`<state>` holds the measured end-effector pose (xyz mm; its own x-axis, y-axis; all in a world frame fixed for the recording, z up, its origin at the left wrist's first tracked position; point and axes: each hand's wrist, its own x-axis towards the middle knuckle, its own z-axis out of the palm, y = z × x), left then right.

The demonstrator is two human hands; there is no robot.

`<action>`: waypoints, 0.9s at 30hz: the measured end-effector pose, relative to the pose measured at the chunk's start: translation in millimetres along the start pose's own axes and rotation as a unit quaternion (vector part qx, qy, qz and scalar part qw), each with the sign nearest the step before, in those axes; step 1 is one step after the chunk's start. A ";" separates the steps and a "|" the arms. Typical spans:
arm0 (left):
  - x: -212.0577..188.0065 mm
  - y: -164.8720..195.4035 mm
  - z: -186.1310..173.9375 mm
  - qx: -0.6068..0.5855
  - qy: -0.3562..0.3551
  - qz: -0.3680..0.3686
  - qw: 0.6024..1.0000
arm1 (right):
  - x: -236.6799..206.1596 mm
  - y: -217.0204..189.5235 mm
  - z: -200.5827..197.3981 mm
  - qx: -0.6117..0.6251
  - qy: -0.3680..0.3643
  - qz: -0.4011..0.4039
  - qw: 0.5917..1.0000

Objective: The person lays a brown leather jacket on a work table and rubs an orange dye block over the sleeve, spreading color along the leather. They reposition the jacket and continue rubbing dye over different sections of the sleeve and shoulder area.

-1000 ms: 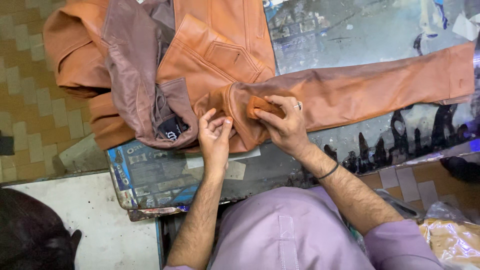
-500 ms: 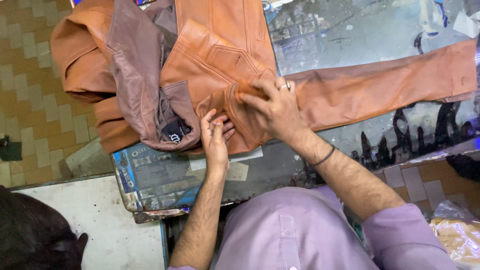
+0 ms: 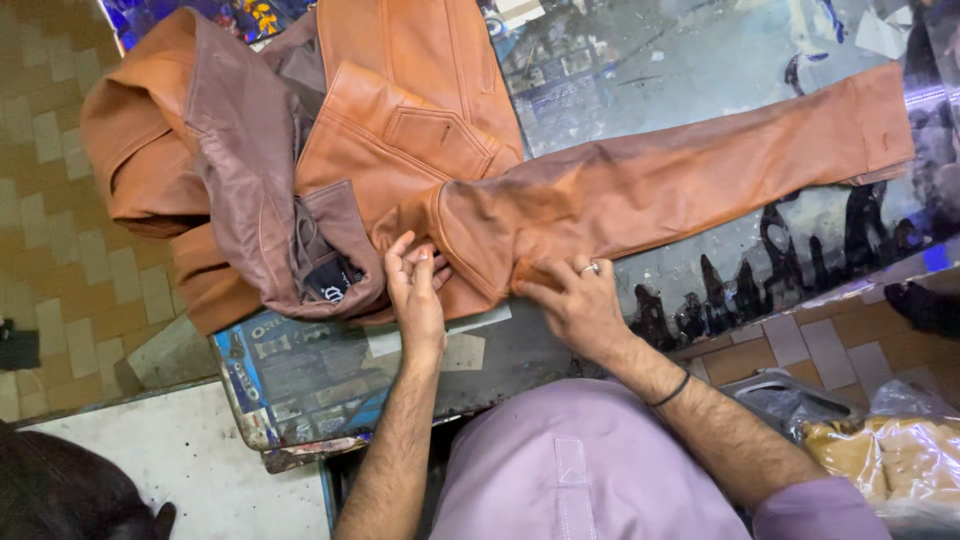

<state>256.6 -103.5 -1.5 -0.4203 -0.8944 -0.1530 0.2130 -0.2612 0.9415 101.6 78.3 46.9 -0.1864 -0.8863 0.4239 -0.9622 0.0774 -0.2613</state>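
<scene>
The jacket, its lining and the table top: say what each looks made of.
Jacket: looks like tan leather, matte, with creases and darker rubbed patches; could be imitation. Lining: thinner brownish-purple cloth, soft folds, faint sheen. Table top: probably a glossy sheet over printed pictures, judging by glare. Left hand pinches the seam; right hand presses the sleeve.
</scene>
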 end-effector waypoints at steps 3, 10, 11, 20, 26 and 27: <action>-0.3 2.3 -1.1 0.027 -0.004 0.012 1.000 | -1.9 4.1 10.3 -0.024 0.083 0.134 0.987; -3.6 -10.8 -6.7 0.107 -0.016 0.088 0.990 | 2.3 9.7 20.6 -0.013 0.074 0.042 0.996; -4.3 -12.7 -8.9 0.105 -0.015 0.091 0.990 | 1.9 8.0 21.5 -0.016 0.098 0.090 0.991; 1.5 -18.8 -32.8 0.156 0.003 0.072 0.985 | -17.3 50.5 -7.3 -0.054 0.120 0.171 0.977; 8.2 -34.2 -55.5 0.175 -0.014 0.113 0.978 | -85.4 163.1 -72.4 -0.151 0.157 0.294 0.930; 9.9 -37.5 -58.4 0.175 -0.015 0.119 0.977 | -96.1 189.4 -87.7 -0.157 0.170 0.311 0.922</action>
<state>295.9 -123.7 -55.8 -0.4220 -0.9024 0.0868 -0.0042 0.0976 0.9952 -80.1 218.2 32.7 -0.7217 -0.4350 0.5385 -0.6478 0.6984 -0.3042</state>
